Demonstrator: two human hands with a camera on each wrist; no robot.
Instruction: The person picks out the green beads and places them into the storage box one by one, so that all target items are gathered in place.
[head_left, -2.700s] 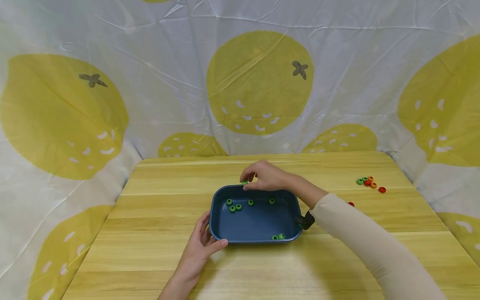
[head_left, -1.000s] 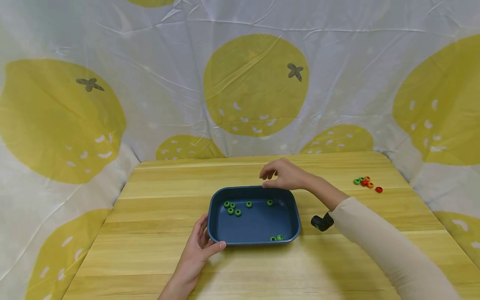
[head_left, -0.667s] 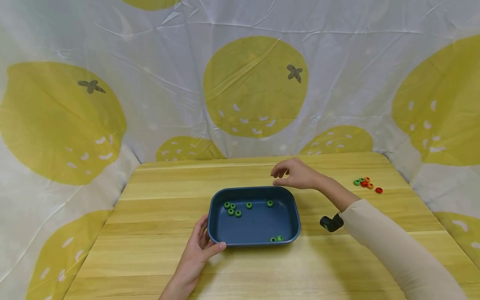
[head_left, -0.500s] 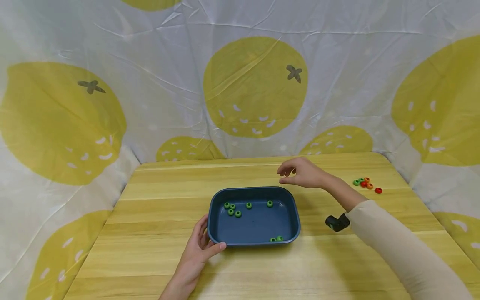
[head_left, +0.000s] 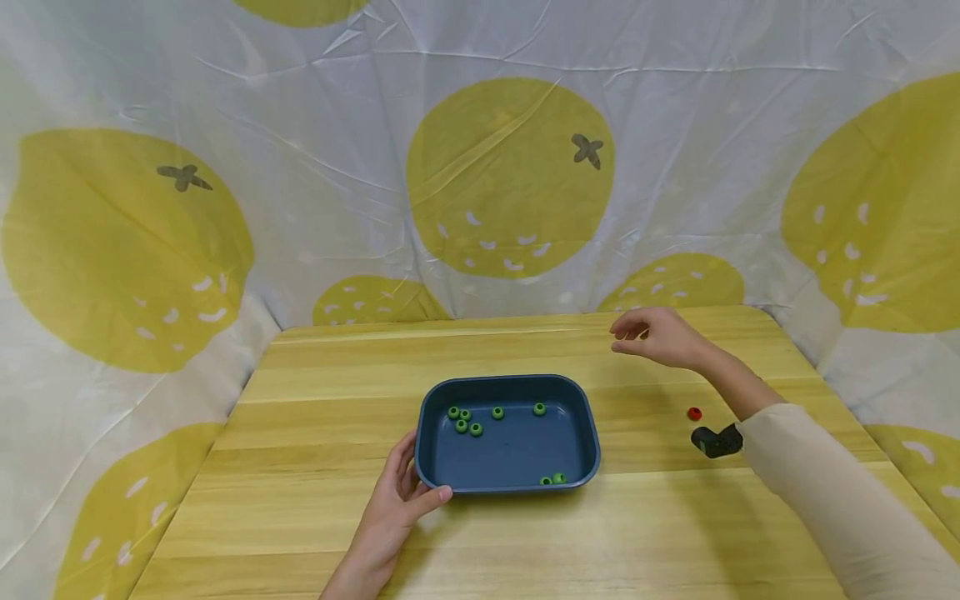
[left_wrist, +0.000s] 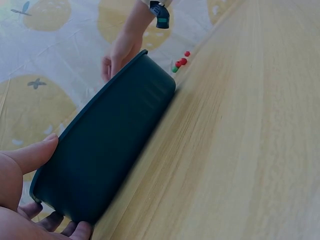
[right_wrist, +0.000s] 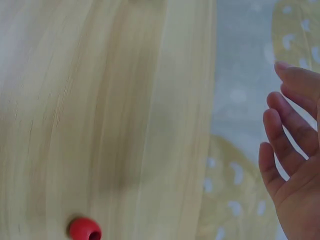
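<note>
My left hand (head_left: 390,508) grips the near left corner of a dark blue rectangular tray (head_left: 510,457), thumb on the rim and fingers against the outside wall. Several green beads (head_left: 498,413) lie scattered in the tray, most toward its left side. Beyond the tray's right end, my right hand (head_left: 663,337) hovers over the table with loosely bent fingers. The right wrist view shows nothing in that hand (right_wrist: 295,155). On the table below the right forearm sits a single red bead (head_left: 694,413), its hole visible.
In the left wrist view, red and green beads (left_wrist: 183,61) lie past the tray; the right arm hides that cluster in the head view. A black wrist camera (head_left: 716,442) sticks out from the right wrist. Lemon-print cloth (head_left: 510,183) hangs behind the wooden table (head_left: 315,467).
My right hand released a green bead into the tray's left group, then moved right, away from the tray. The forearm now covers the bead cluster and uncovers the red bead. The left hand kept its grip.
</note>
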